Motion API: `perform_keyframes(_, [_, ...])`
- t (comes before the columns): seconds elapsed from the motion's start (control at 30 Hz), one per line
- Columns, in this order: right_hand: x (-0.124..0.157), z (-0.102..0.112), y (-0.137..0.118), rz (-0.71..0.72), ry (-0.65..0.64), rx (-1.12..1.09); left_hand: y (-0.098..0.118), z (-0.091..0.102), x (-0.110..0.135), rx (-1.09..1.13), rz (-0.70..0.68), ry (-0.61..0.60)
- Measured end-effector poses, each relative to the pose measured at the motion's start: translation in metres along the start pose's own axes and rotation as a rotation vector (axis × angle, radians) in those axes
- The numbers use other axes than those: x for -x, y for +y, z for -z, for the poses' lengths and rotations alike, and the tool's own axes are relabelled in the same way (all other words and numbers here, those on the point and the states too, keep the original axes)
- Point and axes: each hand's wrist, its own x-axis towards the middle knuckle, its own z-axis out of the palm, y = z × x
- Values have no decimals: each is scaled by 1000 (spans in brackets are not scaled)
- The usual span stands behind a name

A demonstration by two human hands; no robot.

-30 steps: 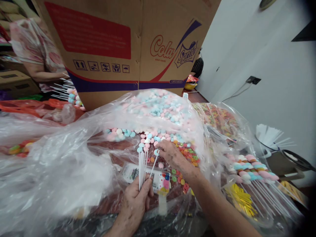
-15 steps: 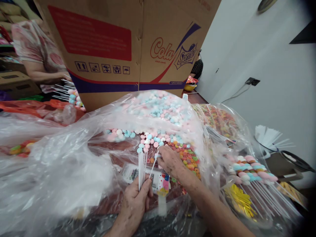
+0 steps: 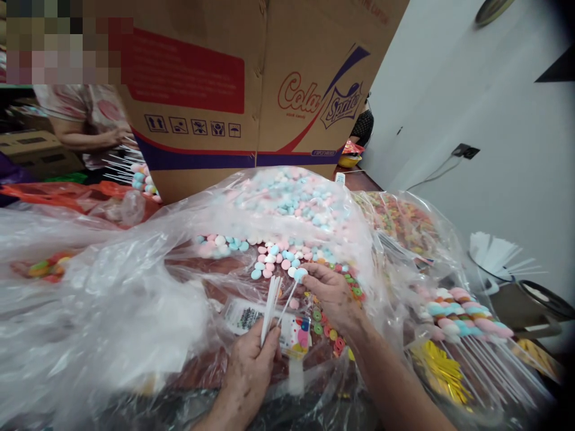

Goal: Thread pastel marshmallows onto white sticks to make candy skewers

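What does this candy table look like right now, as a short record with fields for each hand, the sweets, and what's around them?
left hand: grips a bundle of white sticks, pointing up
right hand: pinches a pale blue candy at the tip of one stick
sweets: pink, blue and white candies in a clear plastic bag; colourful ring candies beside the right hand
finished skewers: piled at right
behind: cardboard box
nearby: another person at far left

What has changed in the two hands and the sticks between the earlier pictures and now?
The right hand moved slightly up and right, and now pinches a light blue candy onto the tip of one stick. The white sticks now lean right. The left hand still grips them, and the cardboard box stays in place.
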Motion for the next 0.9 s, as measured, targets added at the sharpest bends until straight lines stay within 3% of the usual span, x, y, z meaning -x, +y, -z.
perform_keyframes(0.23, [-5,10,7,93,-31,59,-3,3,-2,-74,3,-51])
perform_keyframes(0.5, [-6,14,5,100,-31,79,1,5,-3,-74,8,-67])
perform_keyframes(0.7, [-8,22,11,210,-86,302,-2,5,-3,-77,16,-81])
perform_keyframes(0.9, [-6,26,1,337,-191,510,-6,7,-4,-111,-16,-88])
